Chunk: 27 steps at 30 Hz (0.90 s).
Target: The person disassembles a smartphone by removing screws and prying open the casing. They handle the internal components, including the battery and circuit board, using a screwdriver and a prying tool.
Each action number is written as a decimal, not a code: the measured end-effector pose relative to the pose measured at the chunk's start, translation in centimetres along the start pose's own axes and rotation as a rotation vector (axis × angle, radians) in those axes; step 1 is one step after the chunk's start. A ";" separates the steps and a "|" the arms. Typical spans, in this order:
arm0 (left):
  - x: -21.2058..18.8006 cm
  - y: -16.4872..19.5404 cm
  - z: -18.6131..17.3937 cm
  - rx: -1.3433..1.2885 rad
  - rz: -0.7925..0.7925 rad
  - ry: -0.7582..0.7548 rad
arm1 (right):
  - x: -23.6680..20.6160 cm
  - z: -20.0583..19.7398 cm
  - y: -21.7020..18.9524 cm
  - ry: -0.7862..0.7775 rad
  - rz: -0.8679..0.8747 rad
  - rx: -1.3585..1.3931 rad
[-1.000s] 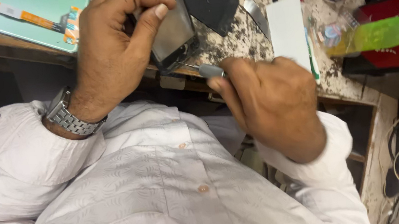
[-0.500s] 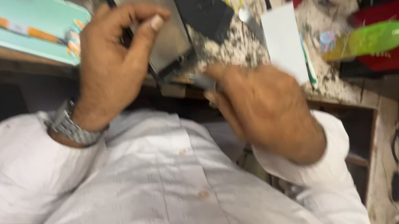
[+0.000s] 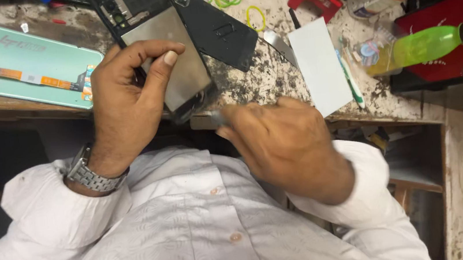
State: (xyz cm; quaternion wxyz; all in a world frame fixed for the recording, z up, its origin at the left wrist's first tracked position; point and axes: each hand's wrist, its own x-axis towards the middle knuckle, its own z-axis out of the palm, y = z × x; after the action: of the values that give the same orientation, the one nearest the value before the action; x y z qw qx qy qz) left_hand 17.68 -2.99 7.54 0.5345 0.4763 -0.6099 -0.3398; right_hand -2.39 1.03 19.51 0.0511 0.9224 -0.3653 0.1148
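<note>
The left hand (image 3: 123, 101) pinches the opened phone (image 3: 168, 61) while the right hand (image 3: 285, 141), closed on a thin tool (image 3: 207, 120), pries its near edge, which probably needs gentle leverage.

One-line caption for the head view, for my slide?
Left hand steadies an opened phone at the bench edge while the right hand works a thin tool against it.

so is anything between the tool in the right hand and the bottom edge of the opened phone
Nothing visible does. The right hand holds a thin metal tool right at the bottom edge of the opened phone, which the left hand grips.
</note>
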 end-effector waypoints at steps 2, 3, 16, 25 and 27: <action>-0.1 0.3 0.3 -0.030 -0.057 -0.018 | -0.4 -0.2 0.0 -0.008 0.016 0.043; -0.1 0.5 0.6 -0.035 -0.031 -0.014 | -0.7 -0.4 0.2 0.009 -0.034 0.140; -0.2 1.9 1.3 -0.111 -0.007 0.017 | -2.6 0.4 0.9 0.071 -0.016 0.189; -0.3 2.5 1.6 -0.028 0.021 0.050 | -2.7 0.5 1.2 0.084 -0.229 0.357; -0.6 2.5 1.6 -0.020 -0.008 0.035 | -2.8 0.7 1.2 0.083 -0.138 0.313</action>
State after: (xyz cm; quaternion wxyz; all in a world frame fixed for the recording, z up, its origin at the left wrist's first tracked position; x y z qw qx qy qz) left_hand 15.60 -1.80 9.38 0.5484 0.4794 -0.5950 -0.3398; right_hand -5.05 1.91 18.16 -0.0704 0.9364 -0.2762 0.2047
